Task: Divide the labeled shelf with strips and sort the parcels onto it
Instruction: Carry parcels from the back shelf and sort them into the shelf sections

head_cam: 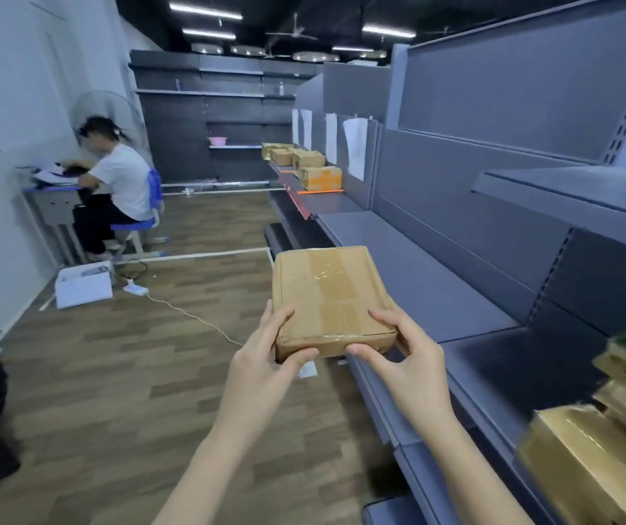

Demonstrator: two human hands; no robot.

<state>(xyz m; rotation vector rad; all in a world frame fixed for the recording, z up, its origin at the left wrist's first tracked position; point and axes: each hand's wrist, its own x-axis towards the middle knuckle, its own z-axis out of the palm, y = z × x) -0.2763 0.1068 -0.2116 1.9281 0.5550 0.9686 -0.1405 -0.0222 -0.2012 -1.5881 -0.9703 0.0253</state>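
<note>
Left hand (266,358) and right hand (406,350) both grip a flat taped parcel (330,301) at center, beside the grey shelf (436,282). No writing legible. More parcels (315,164) sit at twelve o'clock.

Brown taped parcel (332,297), grey shelf (436,282), orange strip (319,191).

Parcel (332,297) in hand: plain tape, no readable writing.
Paper sheets (355,147) on the shelf back: too far to read.
Far cartons (320,176): nothing legible.
</note>
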